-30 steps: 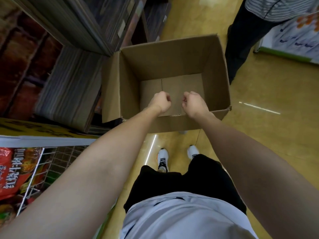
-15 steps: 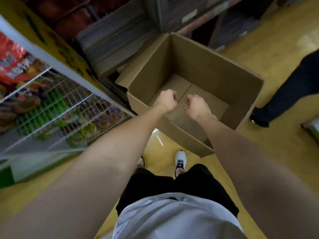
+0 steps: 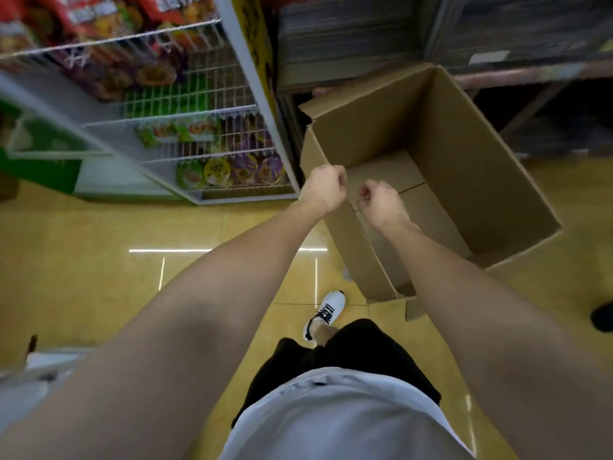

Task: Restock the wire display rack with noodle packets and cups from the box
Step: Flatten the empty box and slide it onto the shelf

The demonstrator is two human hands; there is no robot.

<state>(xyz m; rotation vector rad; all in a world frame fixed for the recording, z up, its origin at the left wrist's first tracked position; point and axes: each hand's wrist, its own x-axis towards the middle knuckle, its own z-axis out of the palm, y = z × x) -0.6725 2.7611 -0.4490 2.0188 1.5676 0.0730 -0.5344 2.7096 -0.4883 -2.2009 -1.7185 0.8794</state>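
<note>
An open brown cardboard box (image 3: 464, 154) stands on the floor at the right, and only its bare bottom shows inside. My left hand (image 3: 323, 189) is a fist over the box's near-left rim. My right hand (image 3: 381, 204) is a fist just inside that rim, a short gap from the left. Neither hand holds anything I can see. The white wire display rack (image 3: 212, 111) stands to the left of the box. It holds red noodle packets (image 3: 99, 21) up high and round noodle cups (image 3: 215, 171) on the bottom shelf.
Dark shelving (image 3: 514, 38) rises behind the box. The floor is glossy yellow tile (image 3: 99, 260). My white shoe (image 3: 326, 310) is near the box's front corner. A dark shoe of another person (image 3: 602, 317) shows at the right edge.
The view has swung left, bringing the wire rack and its cups into sight and shifting the box to the right. Both fists stay together over the box's rim.
</note>
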